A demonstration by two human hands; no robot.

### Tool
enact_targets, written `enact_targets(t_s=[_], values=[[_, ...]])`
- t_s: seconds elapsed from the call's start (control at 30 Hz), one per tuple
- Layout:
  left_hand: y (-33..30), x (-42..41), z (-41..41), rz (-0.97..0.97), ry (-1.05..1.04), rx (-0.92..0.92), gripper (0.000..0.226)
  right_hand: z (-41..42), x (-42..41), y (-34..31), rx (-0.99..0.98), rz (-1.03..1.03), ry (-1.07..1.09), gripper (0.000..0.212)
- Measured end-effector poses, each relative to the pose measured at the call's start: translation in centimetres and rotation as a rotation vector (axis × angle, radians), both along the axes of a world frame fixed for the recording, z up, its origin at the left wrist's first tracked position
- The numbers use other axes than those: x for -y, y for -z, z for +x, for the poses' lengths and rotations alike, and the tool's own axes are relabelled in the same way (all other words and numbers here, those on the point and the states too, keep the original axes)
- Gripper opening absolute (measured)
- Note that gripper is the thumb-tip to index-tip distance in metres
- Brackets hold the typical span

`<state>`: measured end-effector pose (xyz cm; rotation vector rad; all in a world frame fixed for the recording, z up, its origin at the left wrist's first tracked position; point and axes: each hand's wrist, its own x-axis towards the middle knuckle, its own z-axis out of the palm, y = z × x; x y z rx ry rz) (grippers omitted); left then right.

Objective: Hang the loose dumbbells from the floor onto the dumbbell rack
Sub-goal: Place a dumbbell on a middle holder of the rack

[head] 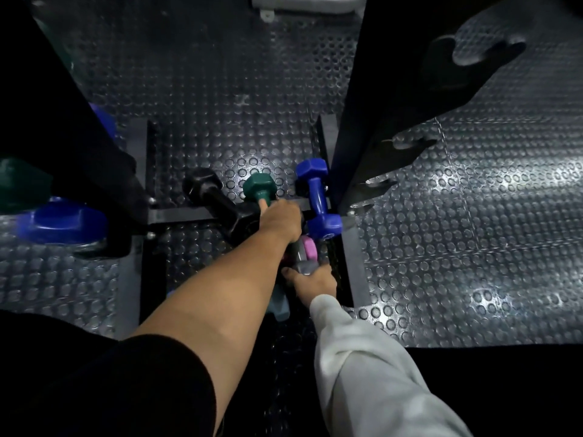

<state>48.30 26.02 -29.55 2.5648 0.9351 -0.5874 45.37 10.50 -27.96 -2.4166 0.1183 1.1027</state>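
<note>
The green hexagonal-headed dumbbell (259,187) is gripped at its handle by the left hand (280,219), whose fingers are curled round the shaft; its long axis runs away from the viewer and slightly leftward, with one head visible beyond the knuckles. Just to its right, one blue hexagonal-headed dumbbell (318,197) is laid across the black base bar of the rack (176,212), its axis almost straight away from the viewer, one head far and one near. To the left, one black dumbbell (214,197) is set diagonally, its far head pointing up-left. A grey dumbbell (304,268) is held by the right hand (315,280), thumb and fingers wrapped about its near end; a pink head (309,249) is seen just beyond it, and their axes cannot be told. One pale blue dumbbell head (279,305) is partly hidden under the left forearm. All of these are clustered on the studded black rubber floor (457,247) between the black slotted rack uprights (372,127). On the left, one blue dumbbell head (63,220) and one green head (22,181) are hung on the rack.
</note>
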Motion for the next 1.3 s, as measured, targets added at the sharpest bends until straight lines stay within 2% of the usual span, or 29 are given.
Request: enact_targets(t_s=[0.03,0.2,0.37,0.63,0.77,0.9,1.07,1.13,1.23,1.3], values=[[-0.1,-0.2,0.0,-0.001,-0.014,0.018,0.007,-0.1,0.0,0.1,0.007,0.003,0.003,0.091],[0.6,-0.5,-0.7,-0.028,-0.043,0.163,0.011,-1.2,0.3,0.9,0.060,0.072,0.054,0.087],[0.5,-1.0,-1.9,-0.036,-0.030,0.309,0.020,-1.8,0.7,1.4,0.131,0.114,0.120,0.084],[-2.7,0.4,-1.9,0.027,0.024,0.497,0.042,-0.7,2.3,1.4,0.129,0.209,0.175,0.089],[-4.8,2.4,-2.7,0.054,0.060,0.494,0.045,-0.5,3.6,0.5,0.140,0.208,0.213,0.086],[-6.0,5.8,-5.2,0.069,0.064,0.491,0.053,-1.2,5.9,-0.7,0.214,0.123,0.192,0.064],[-6.2,9.2,-8.3,-0.013,0.018,0.356,0.052,-3.7,9.1,-1.9,0.162,0.019,0.129,0.057],[-5.8,10.2,-9.2,-0.029,0.051,0.312,0.055,-4.8,10.2,-2.2,0.102,-0.069,0.076,0.064],[-4.6,11.2,-9.8,-0.039,0.110,0.229,0.064,-5.5,11.4,-2.6,-0.014,-0.174,-0.060,0.098],[-3.8,11.4,-10.1,-0.044,0.129,0.182,0.074,-5.6,11.8,-2.8,-0.074,-0.214,-0.129,0.103]])
